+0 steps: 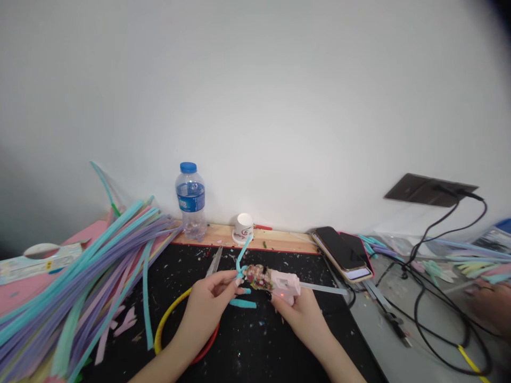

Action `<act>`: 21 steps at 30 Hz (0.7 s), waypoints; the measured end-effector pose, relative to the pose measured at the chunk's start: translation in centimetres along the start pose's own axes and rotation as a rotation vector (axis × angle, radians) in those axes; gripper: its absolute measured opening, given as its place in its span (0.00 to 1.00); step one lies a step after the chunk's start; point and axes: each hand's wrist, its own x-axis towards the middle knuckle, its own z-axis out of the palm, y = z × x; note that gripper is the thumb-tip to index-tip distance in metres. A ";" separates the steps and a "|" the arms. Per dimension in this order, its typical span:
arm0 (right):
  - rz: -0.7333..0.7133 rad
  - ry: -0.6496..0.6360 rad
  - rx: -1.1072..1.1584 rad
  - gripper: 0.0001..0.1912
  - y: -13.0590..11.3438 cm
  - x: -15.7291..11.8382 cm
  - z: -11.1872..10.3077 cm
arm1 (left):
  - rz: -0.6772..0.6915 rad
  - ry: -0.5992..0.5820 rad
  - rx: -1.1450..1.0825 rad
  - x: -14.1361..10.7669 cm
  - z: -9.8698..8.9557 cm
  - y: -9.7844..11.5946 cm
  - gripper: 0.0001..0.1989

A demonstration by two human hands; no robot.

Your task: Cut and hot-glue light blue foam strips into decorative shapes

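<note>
My right hand (297, 311) is wrapped round the handle of a pink glue gun (285, 284), whose front part is covered in mottled, coloured bits. A pale glue stick (323, 289) sticks out of its back, and a small red light glows on its side. The gun's tip is at my left hand (217, 292), which pinches a bent turquoise fuzzy strip (241, 258). One end of this strip points up; the tip of the gun is hidden. Just below my left fingers, a short turquoise piece (243, 304) lies on the black mat (255, 346).
Many pastel fuzzy strips (96, 266) are heaped at the left. Behind the mat stand a water bottle (191, 202) and a paper cup (243, 226). Scissors (214, 262) and a yellow-red ring (159, 330) lie near my left hand. Phones (345, 250), black cables (419, 298) and another person's hand (493, 306) are right.
</note>
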 end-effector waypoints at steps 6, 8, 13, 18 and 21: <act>0.003 -0.002 0.002 0.09 0.0 -0.1 0.0 | 0.016 -0.003 0.004 0.0 0.0 0.1 0.11; 0.004 -0.005 -0.005 0.09 0.0 -0.1 0.0 | 0.014 -0.003 0.004 0.0 0.0 0.1 0.10; -0.004 -0.013 -0.032 0.10 -0.1 -0.1 0.0 | 0.011 -0.001 0.008 0.1 0.0 0.0 0.11; -0.037 -0.005 -0.057 0.11 -0.2 -0.1 -0.1 | 0.019 -0.008 0.009 0.1 -0.2 -0.2 0.11; -0.056 -0.001 -0.068 0.10 -0.1 -0.2 0.0 | 0.021 -0.013 0.021 0.1 -0.2 0.0 0.12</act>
